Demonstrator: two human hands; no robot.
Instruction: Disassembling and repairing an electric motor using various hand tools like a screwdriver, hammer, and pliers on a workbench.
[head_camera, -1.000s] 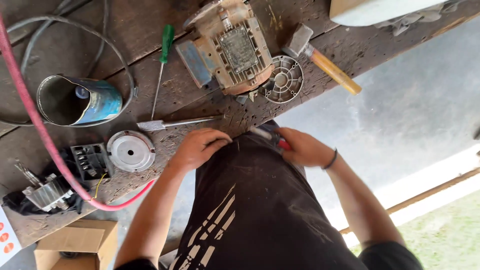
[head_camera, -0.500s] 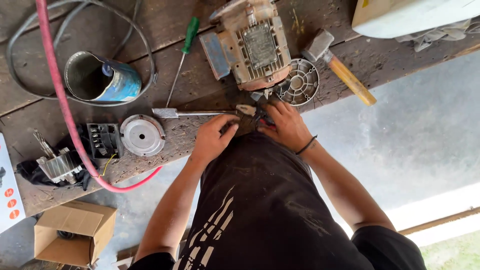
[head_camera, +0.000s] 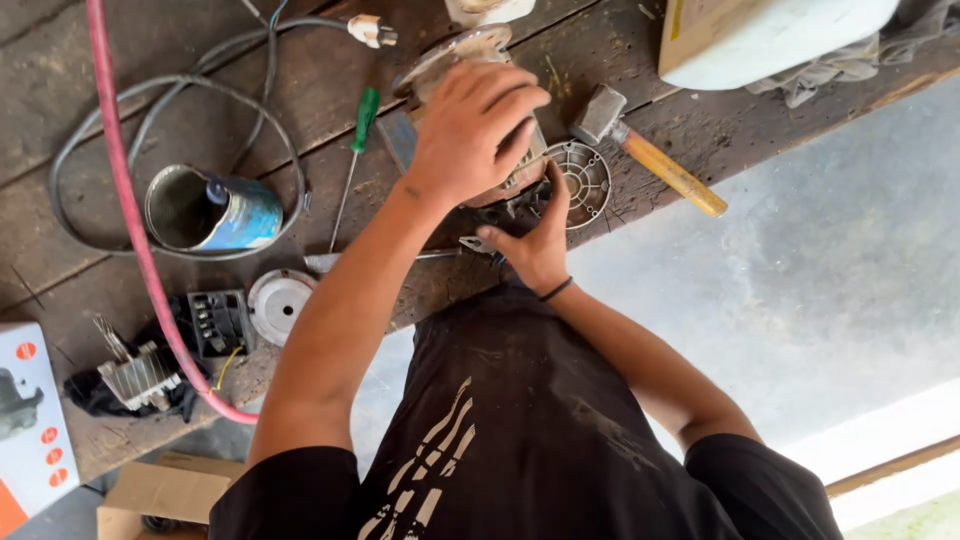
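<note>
- Since the earlier frame, the left hand (head_camera: 470, 130) has gone up from the near edge of the wooden bench (head_camera: 120, 110) and now lies on top of the electric motor (head_camera: 480, 60).
- Its fingers are spread and bent over the motor housing, gripping it from above.
- Meanwhile the right hand (head_camera: 535, 240) has moved to the near end of the motor; the thumb points up beside the round metal grille (head_camera: 580, 180), and whether it holds something one cannot tell.
- The motor stands in the middle of the bench, close to the near edge.
- A green screwdriver (head_camera: 355, 150) lies just left of the motor, and a hammer (head_camera: 650, 155) with wooden handle lies to the right.
- Farther left are an open tin can (head_camera: 210, 210), a pink hose (head_camera: 130, 200) and a round metal cover (head_camera: 278, 300).
</note>
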